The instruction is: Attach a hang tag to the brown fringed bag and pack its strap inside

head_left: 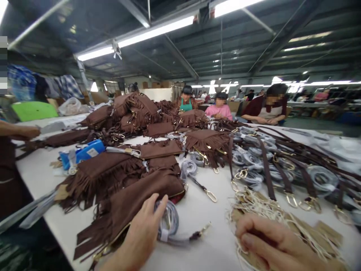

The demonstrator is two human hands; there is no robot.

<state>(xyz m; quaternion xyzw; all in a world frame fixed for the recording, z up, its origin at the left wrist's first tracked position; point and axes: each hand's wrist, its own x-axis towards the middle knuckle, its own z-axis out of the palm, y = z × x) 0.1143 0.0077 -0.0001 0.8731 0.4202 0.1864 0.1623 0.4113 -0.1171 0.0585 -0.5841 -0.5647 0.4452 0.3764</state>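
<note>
From the head camera, the left hand (142, 229) lies with fingers loosely spread on a dark brown fringed suede bag (132, 205), its thumb against a plastic-wrapped coiled strap with a gold clasp (172, 224) that sits just right of that hand. The right hand (275, 242), fingers curled together, pinches into a heap of tan paper tags on pale string (270, 210). Beyond both hands stretches a white table (203, 210) under more brown bags (135, 113).

Left hand (142, 231) palm-down, thumb spread; right hand (270, 241) low, fingers (251, 226) curled inward.
</note>
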